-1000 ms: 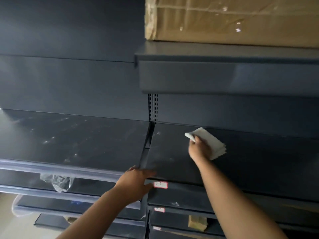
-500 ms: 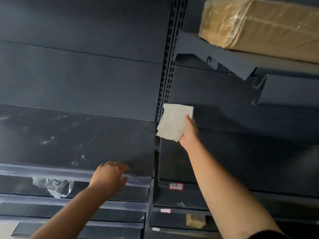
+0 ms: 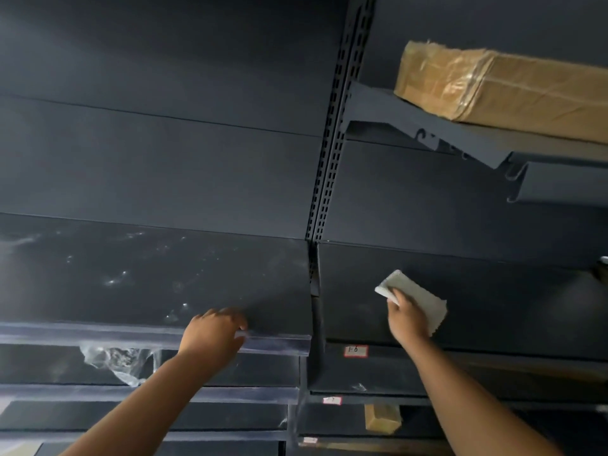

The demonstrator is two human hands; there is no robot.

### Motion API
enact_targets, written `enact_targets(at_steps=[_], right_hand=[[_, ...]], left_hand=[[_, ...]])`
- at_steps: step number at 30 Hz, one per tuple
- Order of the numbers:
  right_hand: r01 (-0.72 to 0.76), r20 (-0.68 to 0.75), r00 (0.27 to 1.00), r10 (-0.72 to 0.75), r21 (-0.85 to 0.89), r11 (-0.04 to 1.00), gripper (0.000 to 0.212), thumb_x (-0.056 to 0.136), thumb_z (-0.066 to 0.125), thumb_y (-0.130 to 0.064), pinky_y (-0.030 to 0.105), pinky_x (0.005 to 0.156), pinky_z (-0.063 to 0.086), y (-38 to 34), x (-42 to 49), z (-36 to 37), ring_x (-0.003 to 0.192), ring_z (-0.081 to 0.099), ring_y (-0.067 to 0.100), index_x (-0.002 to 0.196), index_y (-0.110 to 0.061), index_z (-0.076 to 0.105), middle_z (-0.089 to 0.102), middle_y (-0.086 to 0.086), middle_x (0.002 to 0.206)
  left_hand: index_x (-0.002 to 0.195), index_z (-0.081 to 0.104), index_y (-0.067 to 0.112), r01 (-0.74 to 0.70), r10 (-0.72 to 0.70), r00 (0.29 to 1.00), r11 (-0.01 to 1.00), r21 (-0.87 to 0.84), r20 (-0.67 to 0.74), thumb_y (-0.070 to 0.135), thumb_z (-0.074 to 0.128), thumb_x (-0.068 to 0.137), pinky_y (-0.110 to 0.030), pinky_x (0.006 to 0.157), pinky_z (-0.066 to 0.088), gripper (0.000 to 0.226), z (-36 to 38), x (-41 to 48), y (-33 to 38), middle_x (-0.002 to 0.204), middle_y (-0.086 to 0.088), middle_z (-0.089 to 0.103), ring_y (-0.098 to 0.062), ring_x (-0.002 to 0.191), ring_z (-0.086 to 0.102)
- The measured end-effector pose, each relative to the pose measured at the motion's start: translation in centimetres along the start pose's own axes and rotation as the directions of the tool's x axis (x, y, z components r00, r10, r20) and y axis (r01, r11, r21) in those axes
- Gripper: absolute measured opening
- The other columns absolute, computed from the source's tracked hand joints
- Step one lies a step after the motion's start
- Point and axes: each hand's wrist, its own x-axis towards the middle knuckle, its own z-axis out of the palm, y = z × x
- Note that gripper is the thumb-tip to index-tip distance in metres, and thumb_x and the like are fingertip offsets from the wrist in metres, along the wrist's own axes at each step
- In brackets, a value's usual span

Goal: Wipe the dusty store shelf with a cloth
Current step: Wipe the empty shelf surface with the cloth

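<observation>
Right hand (image 3: 406,319) presses the white cloth (image 3: 416,299) flat on the right shelf (image 3: 493,307), just right of the slotted upright (image 3: 324,199); fingers spread over it, pinning it more than gripping. Left hand (image 3: 214,332) braces on the front edge of the left shelf (image 3: 148,278) left of the upright, fingers curled over the clear price rail (image 3: 98,335), holding nothing.

Risks, as I judge them:
- Cloth only pinned, so a fast stroke could slip it loose or catch it in the gap at the upright.
- Weight on the rail may flex or pop it.
- Left shelf shows dust marks, looks unwiped.

Hard to see: dark shelves hide dust on the right one; fingertips under the cloth's edge unclear; an object at the frame's right edge is cut off.
</observation>
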Motion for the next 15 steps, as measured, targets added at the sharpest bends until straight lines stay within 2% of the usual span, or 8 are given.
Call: enact_targets(at_steps=[4, 6, 7, 8, 10, 11, 13, 15], right_hand=[[-0.023, 0.193, 0.981, -0.025, 0.243, 0.970, 0.033, 0.097, 0.044, -0.025, 0.031, 0.077, 0.041, -8.8, -3.2, 5.4, 0.100, 0.062, 0.033, 0.128, -0.021, 0.055, 0.067, 0.013, 0.114], [-0.147, 0.249, 0.968, 0.035, 0.448, 0.882, 0.034, 0.096, 0.045, -0.029, 0.029, 0.078, 0.041, -13.1, -3.9, 7.0, 0.102, 0.060, 0.029, 0.128, -0.022, 0.055, 0.064, 0.011, 0.116], [-0.251, 0.245, 0.961, 0.127, 0.588, 0.769, 0.032, 0.096, 0.046, -0.030, 0.034, 0.081, 0.045, -14.9, -3.7, 6.9, 0.102, 0.060, 0.031, 0.125, -0.021, 0.055, 0.063, 0.011, 0.116], [-0.323, 0.248, 0.946, 0.208, 0.734, 0.597, 0.028, 0.096, 0.047, -0.029, 0.044, 0.084, 0.050, -16.4, -3.3, 6.2, 0.100, 0.061, 0.034, 0.121, -0.020, 0.056, 0.063, 0.012, 0.114], [-0.315, 0.239, 0.932, 0.272, 0.905, 0.286, 0.017, 0.097, 0.047, -0.026, 0.055, 0.083, 0.053, -18.1, -2.0, 3.7, 0.094, 0.064, 0.034, 0.109, -0.020, 0.057, 0.065, 0.010, 0.107], [-0.256, 0.186, 0.945, 0.269, 0.932, 0.255, 0.012, 0.097, 0.047, -0.026, 0.050, 0.079, 0.055, -18.2, -1.4, 2.3, 0.091, 0.065, 0.030, 0.101, -0.023, 0.058, 0.066, 0.006, 0.102], [-0.139, 0.060, 0.970, 0.236, 0.932, 0.334, 0.012, 0.096, 0.048, -0.030, 0.036, 0.069, 0.055, -17.7, -0.6, -0.4, 0.083, 0.065, 0.019, 0.090, -0.029, 0.059, 0.066, -0.005, 0.092], [-0.044, -0.050, 0.978, 0.200, 0.896, 0.441, 0.014, 0.095, 0.048, -0.031, 0.030, 0.068, 0.054, -16.3, -0.1, -2.5, 0.084, 0.065, 0.015, 0.089, -0.033, 0.060, 0.066, -0.010, 0.090]], left_hand=[[0.113, 0.060, 0.039, -0.008, 0.007, 1.000, 0.999, 0.052, 0.026, 0.039, 0.055, 0.087, -0.030, 0.091, 0.044, 0.027, -0.3, -0.2, -1.0, 0.122, 0.012, 0.061, -0.015, 0.112, 0.056], [0.115, 0.059, 0.039, -0.015, 0.012, 0.999, 0.998, 0.066, 0.049, 0.035, 0.056, 0.086, -0.030, 0.090, 0.046, 0.029, -0.4, -0.5, -1.2, 0.120, 0.010, 0.063, -0.015, 0.108, 0.059], [0.116, 0.059, 0.039, -0.024, 0.018, 0.998, 0.996, 0.081, 0.063, 0.033, 0.056, 0.085, -0.030, 0.089, 0.047, 0.031, -0.4, -0.6, -1.2, 0.119, 0.010, 0.064, -0.016, 0.107, 0.060], [0.116, 0.058, 0.040, -0.033, 0.025, 0.997, 0.995, 0.098, 0.079, 0.031, 0.057, 0.084, -0.030, 0.088, 0.048, 0.034, -0.5, -0.7, -1.3, 0.118, 0.010, 0.065, -0.017, 0.105, 0.061], [0.117, 0.058, 0.042, -0.037, 0.024, 0.994, 0.993, 0.112, 0.111, 0.028, 0.059, 0.082, -0.031, 0.087, 0.050, 0.038, -0.8, -0.6, -1.6, 0.117, 0.009, 0.067, -0.019, 0.104, 0.063], [0.117, 0.058, 0.043, -0.029, 0.015, 0.992, 0.994, 0.108, 0.129, 0.028, 0.061, 0.081, -0.031, 0.087, 0.051, 0.039, -1.0, -0.5, -1.7, 0.117, 0.008, 0.067, -0.020, 0.104, 0.063], [0.119, 0.057, 0.045, -0.012, -0.003, 0.989, 0.995, 0.100, 0.149, 0.031, 0.063, 0.082, -0.031, 0.088, 0.050, 0.040, -1.1, -0.2, -1.7, 0.120, 0.007, 0.066, -0.020, 0.106, 0.062], [0.119, 0.057, 0.046, -0.004, -0.009, 0.990, 0.996, 0.090, 0.138, 0.032, 0.064, 0.082, -0.030, 0.089, 0.048, 0.040, -1.1, 0.1, -1.6, 0.122, 0.008, 0.065, -0.018, 0.108, 0.061]])
